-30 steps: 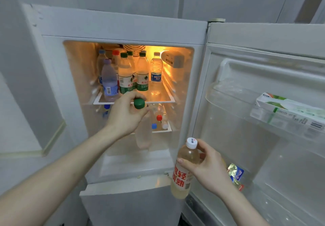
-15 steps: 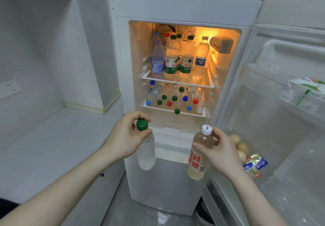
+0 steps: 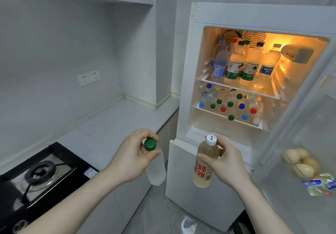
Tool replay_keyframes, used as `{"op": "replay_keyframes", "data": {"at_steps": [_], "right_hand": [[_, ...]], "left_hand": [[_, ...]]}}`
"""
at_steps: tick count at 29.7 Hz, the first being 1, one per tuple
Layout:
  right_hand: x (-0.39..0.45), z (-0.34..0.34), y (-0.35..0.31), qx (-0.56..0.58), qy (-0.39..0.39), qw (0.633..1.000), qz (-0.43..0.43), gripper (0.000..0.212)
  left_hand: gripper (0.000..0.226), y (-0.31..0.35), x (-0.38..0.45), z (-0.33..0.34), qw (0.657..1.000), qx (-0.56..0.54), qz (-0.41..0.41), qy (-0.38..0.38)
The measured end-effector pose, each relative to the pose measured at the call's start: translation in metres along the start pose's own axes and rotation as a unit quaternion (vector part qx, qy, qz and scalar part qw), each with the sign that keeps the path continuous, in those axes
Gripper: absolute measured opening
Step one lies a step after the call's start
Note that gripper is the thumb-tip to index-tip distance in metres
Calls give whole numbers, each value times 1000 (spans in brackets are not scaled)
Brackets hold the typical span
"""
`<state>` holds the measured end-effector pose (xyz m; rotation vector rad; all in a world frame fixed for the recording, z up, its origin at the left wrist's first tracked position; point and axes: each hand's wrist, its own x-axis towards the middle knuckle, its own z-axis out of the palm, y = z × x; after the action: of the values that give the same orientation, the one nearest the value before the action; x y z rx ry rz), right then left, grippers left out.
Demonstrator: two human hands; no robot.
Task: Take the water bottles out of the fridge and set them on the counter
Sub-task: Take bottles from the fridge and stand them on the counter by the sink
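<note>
Hanging neck-up from the left hand (image 3: 132, 158), a clear plastic bottle with a green cap (image 3: 156, 168) sits at lower centre of the frame; the grip here is a pinch of curled fingers and thumb around the neck just under the cap, with the body dangling below the palm. Just to its right, the right hand (image 3: 225, 161) wraps its fingers round the shoulder of a pale yellowish plastic bottle with a white cap and red lettering (image 3: 205, 168), holding it upright. Both bottles hang in the air in front of the white fridge (image 3: 183, 170), apart from each other and not touching any surface. At middle left, the pale grey counter (image 3: 112, 124) runs back to the wall, with a black gas hob (image 3: 41, 172) set in its near end at lower left. Inside the lit fridge at upper right, standing bottles (image 3: 241, 64) fill the upper shelf and lying bottles (image 3: 231, 104) show coloured caps on the lower one.
</note>
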<state>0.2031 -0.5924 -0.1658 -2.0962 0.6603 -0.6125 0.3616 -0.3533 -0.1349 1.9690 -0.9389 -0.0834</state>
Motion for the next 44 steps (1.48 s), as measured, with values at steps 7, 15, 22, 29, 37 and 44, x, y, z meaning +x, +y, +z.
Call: {"op": "replay_keyframes", "data": {"at_steps": [7, 15, 22, 29, 37, 44], "right_hand": [[-53, 104, -80, 42, -139, 989, -42, 38], [-131, 211, -161, 70, -281, 952, -98, 44], [-197, 302, -228, 85, -401, 897, -166, 44], [-238, 382, -287, 88, -530, 810, -234, 45], [-281, 459, -327, 100, -615, 717, -313, 52], [-346, 495, -362, 97, -685, 625, -363, 46]], "left_hand": [[26, -36, -104, -87, 996, 46, -70, 31], [27, -70, -239, -176, 977, 82, -166, 104], [29, -89, -350, -242, 937, 116, -261, 200], [32, -93, -427, -283, 868, 123, -353, 328], [25, -82, -487, -303, 769, 138, -440, 442], [22, -60, -554, -305, 681, 139, -504, 513]]}}
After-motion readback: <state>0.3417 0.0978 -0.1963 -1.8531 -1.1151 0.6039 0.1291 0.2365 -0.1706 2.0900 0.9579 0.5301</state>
